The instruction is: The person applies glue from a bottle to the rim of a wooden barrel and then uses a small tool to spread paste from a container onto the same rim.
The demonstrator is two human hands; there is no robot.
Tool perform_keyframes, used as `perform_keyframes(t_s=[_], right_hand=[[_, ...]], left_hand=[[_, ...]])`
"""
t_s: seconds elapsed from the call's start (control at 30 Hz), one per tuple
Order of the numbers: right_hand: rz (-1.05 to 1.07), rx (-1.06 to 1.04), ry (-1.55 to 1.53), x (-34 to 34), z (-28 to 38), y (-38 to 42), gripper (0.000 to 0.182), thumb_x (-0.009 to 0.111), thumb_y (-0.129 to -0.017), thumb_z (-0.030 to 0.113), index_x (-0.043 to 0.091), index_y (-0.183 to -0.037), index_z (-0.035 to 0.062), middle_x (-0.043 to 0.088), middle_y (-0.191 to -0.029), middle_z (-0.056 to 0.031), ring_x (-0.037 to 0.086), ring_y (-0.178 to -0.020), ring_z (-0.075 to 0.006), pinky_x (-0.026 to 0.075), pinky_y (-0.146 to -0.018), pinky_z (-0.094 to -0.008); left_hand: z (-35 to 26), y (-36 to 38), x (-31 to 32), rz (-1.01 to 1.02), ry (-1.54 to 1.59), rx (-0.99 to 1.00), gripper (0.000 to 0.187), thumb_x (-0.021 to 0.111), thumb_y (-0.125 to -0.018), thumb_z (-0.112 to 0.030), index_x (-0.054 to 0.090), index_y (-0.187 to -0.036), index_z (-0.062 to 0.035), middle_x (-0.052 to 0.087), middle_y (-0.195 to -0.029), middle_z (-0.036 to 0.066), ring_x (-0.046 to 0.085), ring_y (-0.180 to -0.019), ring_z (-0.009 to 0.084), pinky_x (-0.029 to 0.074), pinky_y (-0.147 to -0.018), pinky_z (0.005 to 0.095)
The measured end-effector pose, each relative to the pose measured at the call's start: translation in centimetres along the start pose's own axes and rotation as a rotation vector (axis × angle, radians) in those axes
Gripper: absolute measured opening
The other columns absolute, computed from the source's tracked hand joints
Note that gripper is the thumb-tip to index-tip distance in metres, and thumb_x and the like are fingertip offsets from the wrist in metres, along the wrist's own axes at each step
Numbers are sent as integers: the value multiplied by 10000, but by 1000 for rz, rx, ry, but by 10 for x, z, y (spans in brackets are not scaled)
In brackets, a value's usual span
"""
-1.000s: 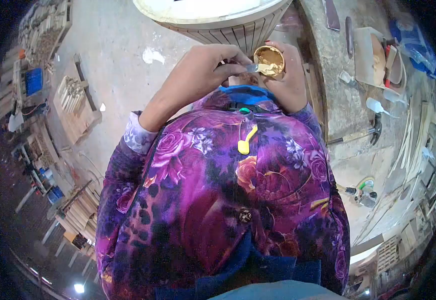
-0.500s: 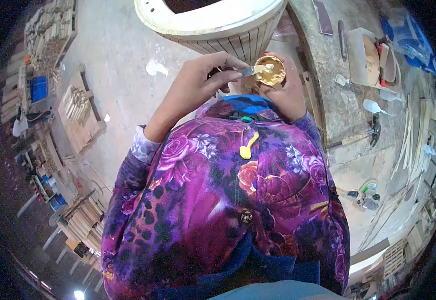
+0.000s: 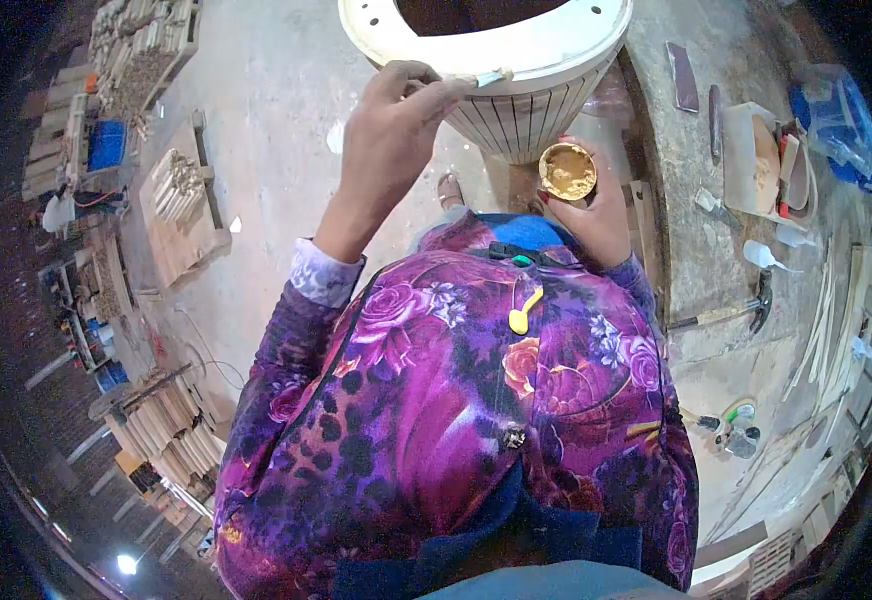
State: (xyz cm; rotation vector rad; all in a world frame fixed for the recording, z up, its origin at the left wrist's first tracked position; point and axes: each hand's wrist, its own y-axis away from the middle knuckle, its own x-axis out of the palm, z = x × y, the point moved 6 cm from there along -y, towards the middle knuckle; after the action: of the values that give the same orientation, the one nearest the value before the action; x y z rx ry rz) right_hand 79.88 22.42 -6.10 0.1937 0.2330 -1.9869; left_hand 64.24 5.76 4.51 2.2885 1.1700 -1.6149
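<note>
My left hand (image 3: 388, 140) pinches a small putty knife (image 3: 493, 77) with its blade at the near rim of a pale oval top (image 3: 516, 62). Whether the blade presses on the surface is hard to tell. This top has a large dark opening and small holes, and sits on a tapered slatted wooden body (image 3: 526, 118) with dark vertical lines. In my right hand (image 3: 608, 205) is a small round tub (image 3: 567, 172) of yellowish-tan putty, tilted toward me below the slatted body.
At right a workbench holds a plastic bin (image 3: 751, 165) with tools, a white squeeze bottle (image 3: 761, 255) and a hammer (image 3: 756, 305). Wood strips (image 3: 178, 185) lie on a board at left. Stacked wood pieces (image 3: 161, 420) stand further down the left side.
My left hand has moved up from the tub to the rim of the oval top, taking the putty knife along. The tub stays in my right hand, and the whole view has shifted slightly.
</note>
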Motion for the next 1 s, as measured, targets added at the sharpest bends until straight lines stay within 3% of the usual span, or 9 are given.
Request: perform_keyframes(t_s=[0.17, 0.37, 0.43, 0.57, 0.73, 0.83, 0.97, 1.0], right_hand=[[-30, 28, -22, -2, -2, 10, 615, 793, -685, 38, 569, -1257, 56, 615, -1188, -140, 609, -1126, -299, 468, -1001, -379], [-49, 59, -9, -5, 5, 13, 602, 774, -692, 38, 567, -1257, 57, 615, -1182, -135, 607, -1128, -298, 460, -1010, -377], [-54, 82, -12, -5, 4, 15, 598, 769, -695, 39, 567, -1258, 58, 614, -1184, -134, 606, -1130, -295, 459, -1011, -376], [-53, 81, -16, -3, 3, 11, 596, 774, -696, 39, 571, -1256, 61, 619, -1189, -133, 608, -1136, -288, 460, -1013, -373], [-43, 31, -19, 0, 3, 5, 595, 789, -702, 42, 575, -1257, 59, 626, -1177, -134, 618, -1129, -282, 472, -1003, -367], [-34, 12, 21, 1, 4, 3, 592, 794, -707, 46, 577, -1258, 56, 628, -1173, -135, 623, -1123, -278, 481, -992, -365], [-8, 44, -18, 4, -2, 0, 595, 793, -701, 42, 575, -1255, 52, 625, -1176, -136, 623, -1120, -285, 483, -987, -366], [2, 51, -27, 5, -4, 0, 597, 793, -699, 40, 574, -1253, 52, 624, -1177, -135, 623, -1119, -288, 483, -987, -367]], left_hand=[[-6, 2, 5, -18, -51, 46, 288, 729, -873, -91, 773, -1136, -201, 633, -976, 80, 656, -879, 244, 547, -738, 359], [-1, -4, 1, 93, 121, -31, 258, 718, -888, -94, 774, -1121, -190, 635, -980, 87, 657, -880, 251, 544, -738, 357], [1, -4, -3, -13, 85, -61, 240, 721, -896, -108, 774, -1118, -183, 637, -975, 95, 665, -869, 248, 544, -737, 353], [-13, -1, 1, 4, -60, 3, 226, 723, -900, -115, 772, -1116, -161, 635, -969, 100, 665, -852, 244, 542, -732, 348], [-10, -6, -2, 52, 157, -131, 214, 716, -899, -104, 764, -1104, -140, 653, -989, 98, 675, -862, 261, 546, -724, 361], [-6, -6, -6, -15, -49, -106, 215, 719, -897, -111, 764, -1106, -136, 660, -992, 103, 677, -866, 263, 548, -736, 361], [-21, -2, 4, 44, -82, -66, 212, 714, -904, -117, 760, -1110, -121, 660, -992, 111, 676, -864, 262, 548, -746, 359], [-22, -2, 7, 62, 11, -72, 216, 683, -900, -106, 763, -1095, -153, 656, -971, 98, 677, -848, 270, 553, -721, 373]])
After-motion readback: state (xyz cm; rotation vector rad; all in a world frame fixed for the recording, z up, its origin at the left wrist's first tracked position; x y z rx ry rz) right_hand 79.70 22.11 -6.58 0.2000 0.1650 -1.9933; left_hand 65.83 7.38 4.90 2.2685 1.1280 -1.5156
